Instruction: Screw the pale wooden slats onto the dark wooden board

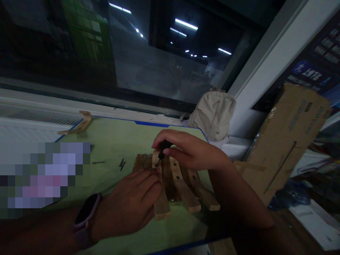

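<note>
My right hand (pixel 190 150) is closed round a small black-handled screwdriver (pixel 162 153), its tip pointing down onto the far end of a wooden slat. My left hand (pixel 131 205), with a dark watch (pixel 86 212) on the wrist, lies curled on the near-left slat of a wooden assembly (pixel 183 189). The assembly is several light slats fanned out over a darker wooden piece on a green mat (pixel 114 141). What the left fingertips pinch is hidden.
A few dark screws (pixel 121 164) lie loose on the mat left of the assembly. A curved wooden part (pixel 79 125) rests at the mat's far left corner. A beige bag (pixel 215 115) stands at the back, a cardboard box (pixel 289 138) on the right, a dark window behind.
</note>
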### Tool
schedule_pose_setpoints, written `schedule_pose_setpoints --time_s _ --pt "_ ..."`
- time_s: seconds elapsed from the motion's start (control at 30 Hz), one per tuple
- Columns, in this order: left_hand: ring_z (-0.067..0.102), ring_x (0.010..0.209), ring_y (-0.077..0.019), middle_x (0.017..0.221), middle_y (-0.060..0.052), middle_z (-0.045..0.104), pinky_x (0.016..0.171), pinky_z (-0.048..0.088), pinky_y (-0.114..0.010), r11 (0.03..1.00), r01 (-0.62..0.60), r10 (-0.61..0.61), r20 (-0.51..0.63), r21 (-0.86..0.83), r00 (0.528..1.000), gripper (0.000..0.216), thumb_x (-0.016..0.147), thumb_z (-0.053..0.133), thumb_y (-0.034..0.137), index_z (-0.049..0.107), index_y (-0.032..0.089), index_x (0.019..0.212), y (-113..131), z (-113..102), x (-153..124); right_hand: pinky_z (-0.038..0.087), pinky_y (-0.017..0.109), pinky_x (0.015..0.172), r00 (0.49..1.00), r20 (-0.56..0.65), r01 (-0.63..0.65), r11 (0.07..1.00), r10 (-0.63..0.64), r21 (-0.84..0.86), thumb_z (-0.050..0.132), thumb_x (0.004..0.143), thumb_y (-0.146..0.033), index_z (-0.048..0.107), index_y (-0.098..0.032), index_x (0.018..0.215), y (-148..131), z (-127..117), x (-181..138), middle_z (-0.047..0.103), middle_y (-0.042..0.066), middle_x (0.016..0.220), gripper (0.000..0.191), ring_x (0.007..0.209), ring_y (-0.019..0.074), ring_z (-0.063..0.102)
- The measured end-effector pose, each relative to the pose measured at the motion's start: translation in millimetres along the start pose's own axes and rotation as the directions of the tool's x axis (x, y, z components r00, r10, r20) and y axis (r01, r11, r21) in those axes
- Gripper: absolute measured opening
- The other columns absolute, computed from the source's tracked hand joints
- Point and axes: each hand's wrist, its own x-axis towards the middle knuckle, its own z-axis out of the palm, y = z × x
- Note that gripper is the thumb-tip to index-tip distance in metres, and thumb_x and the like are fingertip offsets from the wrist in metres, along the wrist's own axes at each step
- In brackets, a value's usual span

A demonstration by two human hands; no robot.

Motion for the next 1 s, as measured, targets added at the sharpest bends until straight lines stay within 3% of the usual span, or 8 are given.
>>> schedule_pose_setpoints --time_s 0.13,0.23,0.33,0.43,0.57,0.63,0.8,1.0 --pt "0.064 0.099 -0.0240 0.099 -0.010 0.070 0.087 0.056 -0.039 1.000 0.006 -0.006 -0.020 0.009 1.000 0.028 0.078 0.042 0.010 0.061 0.013 0.098 0 0 1 0.043 0.026 0.076 0.991 -0.130 -0.035 0.999 0.035 0.001 0.056 0.092 -0.024 0.057 -0.017 0.101 5 7 2 0.065 0.004 0.092 0.011 0.083 0.0143 0.060" --pt "0.064 0.097 -0.0239 0.099 -0.010 0.070 0.086 0.056 -0.040 1.000 -0.003 0.003 -0.026 0.017 1.000 0.027 0.081 0.040 0.012 0.061 0.013 0.099 0 1 0 0.037 0.023 0.065 0.965 -0.253 -0.108 0.982 0.066 -0.156 0.065 0.086 -0.037 0.057 -0.017 0.082 9 18 7 0.062 0.000 0.078 0.022 0.072 0.0129 0.056" --pt "0.064 0.098 -0.0248 0.099 -0.011 0.070 0.086 0.055 -0.041 1.000 -0.016 0.017 -0.053 0.009 0.998 0.026 0.085 0.041 0.016 0.060 0.011 0.101 0 1 0 0.028 0.024 0.058 0.941 -0.323 -0.218 0.912 0.102 -0.346 0.060 0.088 -0.045 0.054 -0.018 0.074 9 27 11 0.055 -0.002 0.068 0.030 0.063 0.0120 0.048" --pt "0.064 0.096 -0.0239 0.098 -0.011 0.070 0.086 0.055 -0.040 1.000 -0.012 0.012 -0.056 -0.005 0.998 0.024 0.087 0.040 0.016 0.060 0.012 0.099 1 1 0 0.028 0.025 0.058 0.954 -0.262 -0.243 0.889 0.147 -0.389 0.050 0.093 -0.047 0.054 -0.019 0.083 4 24 10 0.053 -0.001 0.070 0.031 0.063 0.0134 0.046" --pt "0.063 0.096 -0.0239 0.096 -0.011 0.069 0.085 0.055 -0.039 1.000 -0.003 0.002 -0.047 -0.018 0.999 0.023 0.089 0.040 0.020 0.061 0.012 0.097 1 1 1 0.041 0.027 0.073 0.991 -0.094 -0.107 0.975 0.090 -0.193 0.037 0.099 -0.036 0.052 -0.017 0.098 -2 7 2 0.057 0.005 0.090 0.024 0.083 0.0161 0.053" --pt "0.063 0.098 -0.0243 0.098 -0.012 0.069 0.086 0.055 -0.040 1.000 0.001 -0.001 -0.046 -0.017 0.999 0.023 0.089 0.041 0.020 0.061 0.012 0.097 1 1 1 0.043 0.029 0.081 0.997 -0.048 -0.067 0.991 0.062 -0.112 0.041 0.098 -0.026 0.052 -0.016 0.101 -1 0 -1 0.058 0.007 0.097 0.015 0.092 0.0164 0.054" --pt "0.064 0.097 -0.0251 0.098 -0.013 0.070 0.084 0.056 -0.040 1.000 -0.003 0.003 -0.055 -0.008 0.998 0.026 0.091 0.038 0.021 0.062 0.011 0.096 0 2 2 0.043 0.025 0.072 0.981 -0.172 -0.100 0.992 0.086 -0.078 0.061 0.088 -0.026 0.054 -0.018 0.096 7 3 -1 0.062 0.003 0.090 0.013 0.079 0.0138 0.058" --pt "0.063 0.096 -0.0255 0.096 -0.013 0.069 0.083 0.056 -0.042 1.000 0.010 -0.010 -0.032 -0.010 0.999 0.027 0.089 0.038 0.019 0.063 0.012 0.093 0 1 2 0.034 0.025 0.060 0.944 -0.284 -0.266 0.894 0.166 -0.361 0.061 0.088 -0.042 0.058 -0.018 0.084 4 20 8 0.060 0.000 0.072 0.024 0.065 0.0139 0.054"
